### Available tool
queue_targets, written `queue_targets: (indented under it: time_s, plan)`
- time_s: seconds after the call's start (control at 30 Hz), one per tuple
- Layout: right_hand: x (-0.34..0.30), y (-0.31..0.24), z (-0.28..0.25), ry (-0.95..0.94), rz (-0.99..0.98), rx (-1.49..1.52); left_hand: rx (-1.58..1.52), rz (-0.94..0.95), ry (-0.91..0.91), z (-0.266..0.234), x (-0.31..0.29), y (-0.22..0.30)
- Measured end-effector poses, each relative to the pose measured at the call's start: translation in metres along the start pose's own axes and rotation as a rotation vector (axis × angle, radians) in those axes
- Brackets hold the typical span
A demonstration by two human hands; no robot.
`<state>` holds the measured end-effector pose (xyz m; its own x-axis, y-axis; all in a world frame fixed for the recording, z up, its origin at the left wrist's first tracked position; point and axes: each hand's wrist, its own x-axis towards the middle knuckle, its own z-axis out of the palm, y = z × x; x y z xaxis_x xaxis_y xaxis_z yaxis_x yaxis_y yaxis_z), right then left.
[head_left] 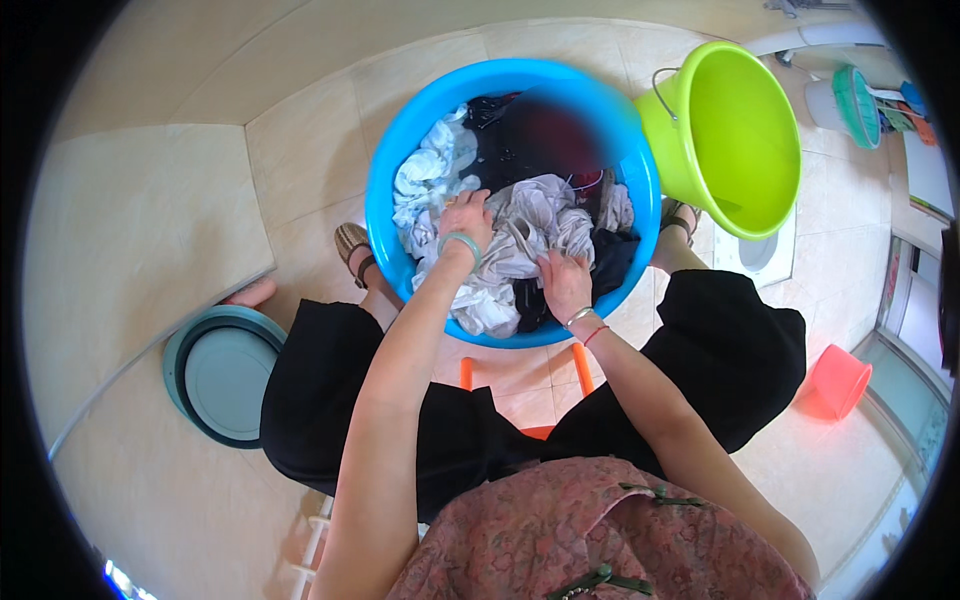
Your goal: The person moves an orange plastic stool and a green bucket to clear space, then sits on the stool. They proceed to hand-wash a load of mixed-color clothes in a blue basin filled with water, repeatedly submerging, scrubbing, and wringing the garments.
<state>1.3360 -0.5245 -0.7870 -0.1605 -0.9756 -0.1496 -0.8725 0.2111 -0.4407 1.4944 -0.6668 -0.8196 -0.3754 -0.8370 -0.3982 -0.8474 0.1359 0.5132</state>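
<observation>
A big blue tub (381,200) full of laundry stands between my feet. A crumpled pale grey garment (545,215) lies across the middle of the pile. My left hand (467,217), a jade-green bangle at its wrist, is closed on the left part of this cloth. On its nearer right edge my right hand (567,284) grips a fold, fingertips partly hidden in it. White clothes (432,165) with a faint pattern fill the tub's left side. Dark clothes (505,145) lie at the far side, where part of the view is blurred.
A lime-green bucket (690,150) leans by the tub's right rim, beside a white floor-level toilet (768,258). Folding grey-green basins (178,365) rest at the left near the wall. A small pink bucket (840,382) is at the right. Orange stool legs (583,368) show below the tub.
</observation>
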Motion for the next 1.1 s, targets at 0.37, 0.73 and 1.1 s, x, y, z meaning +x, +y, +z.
queue_targets:
  time_s: [0.37, 0.73, 1.1]
  plan:
    - [0.039, -0.026, -0.056, 0.204, 0.761, 1.370, -0.271, -0.190, -0.334, -0.016, -0.016, 0.026]
    - [0.064, -0.125, -0.107, 0.136, 0.724, 2.102, -1.346, -0.305, -0.625, -0.103, -0.002, 0.031]
    - [0.058, -0.037, -0.010, 0.251, 0.066, 0.536, -0.292, 0.067, 0.477, -0.074, -0.018, 0.025]
